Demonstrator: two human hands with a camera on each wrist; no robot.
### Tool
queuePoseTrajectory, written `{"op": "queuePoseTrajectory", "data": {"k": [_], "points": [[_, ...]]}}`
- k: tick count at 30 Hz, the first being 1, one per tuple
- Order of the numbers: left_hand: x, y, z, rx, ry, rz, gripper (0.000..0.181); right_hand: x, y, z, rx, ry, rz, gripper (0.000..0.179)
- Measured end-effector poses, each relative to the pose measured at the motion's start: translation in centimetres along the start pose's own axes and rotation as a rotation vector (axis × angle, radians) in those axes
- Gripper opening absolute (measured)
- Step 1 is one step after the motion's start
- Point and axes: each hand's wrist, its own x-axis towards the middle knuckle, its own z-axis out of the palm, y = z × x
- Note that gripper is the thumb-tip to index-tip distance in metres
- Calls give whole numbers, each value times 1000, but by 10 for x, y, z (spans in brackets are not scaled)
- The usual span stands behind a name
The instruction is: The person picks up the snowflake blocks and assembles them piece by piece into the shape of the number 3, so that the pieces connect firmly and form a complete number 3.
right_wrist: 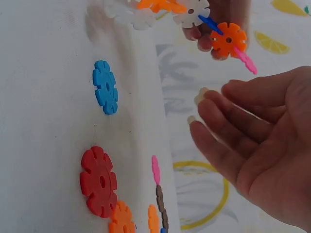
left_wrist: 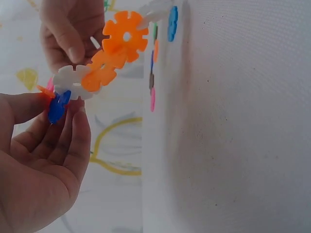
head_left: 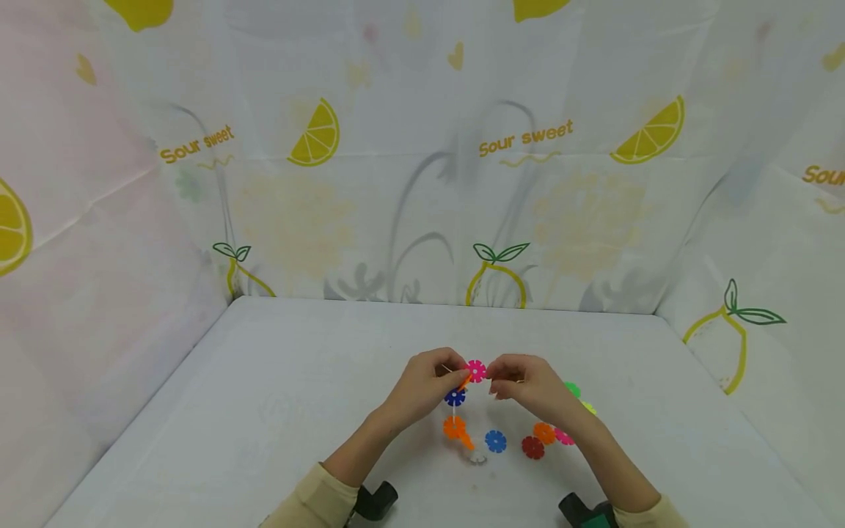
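Note:
Raised over the white table, a chain of notched plastic snowflake discs (left_wrist: 137, 35) hangs from my left hand (head_left: 429, 385), which pinches it near its upper end. Orange, white and dark blue discs (head_left: 454, 397) make up the chain, and a pink disc (head_left: 476, 365) sits at the top. My right hand (head_left: 531, 381) is just right of that pink disc, its fingers loosely bent. In the right wrist view a gap shows between these fingers and the pink disc (right_wrist: 245, 60), and the hand holds nothing. The left fingers partly hide the chain's upper discs.
On the table lie a light blue disc (head_left: 496, 441), a dark red disc (head_left: 533, 447) and an orange disc (head_left: 544, 433). Green (head_left: 573, 389) and yellow discs (head_left: 590, 408) show partly behind the right forearm. Lemon-printed cloth (head_left: 422, 220) walls the table's back and sides.

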Motion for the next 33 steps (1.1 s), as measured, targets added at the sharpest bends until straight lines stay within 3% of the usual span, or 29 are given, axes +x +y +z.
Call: {"op": "queuePoseTrajectory", "data": {"k": [5, 11, 16, 20, 33], "points": [[0, 0, 0, 15, 10, 9, 11, 0, 1, 3, -205, -60, 14, 15], [1, -1, 0, 33, 8, -5, 10, -3, -1, 8, -305, -184, 82, 21], [2, -3, -1, 35, 8, -7, 11, -8, -4, 14, -329, -299, 161, 29], [2, -5, -2, 43, 9, -5, 12, -11, -2, 19, -332, -345, 187, 33], [2, -5, -2, 21, 12, -13, 13, -10, -4, 26, -346, -337, 187, 24]]}}
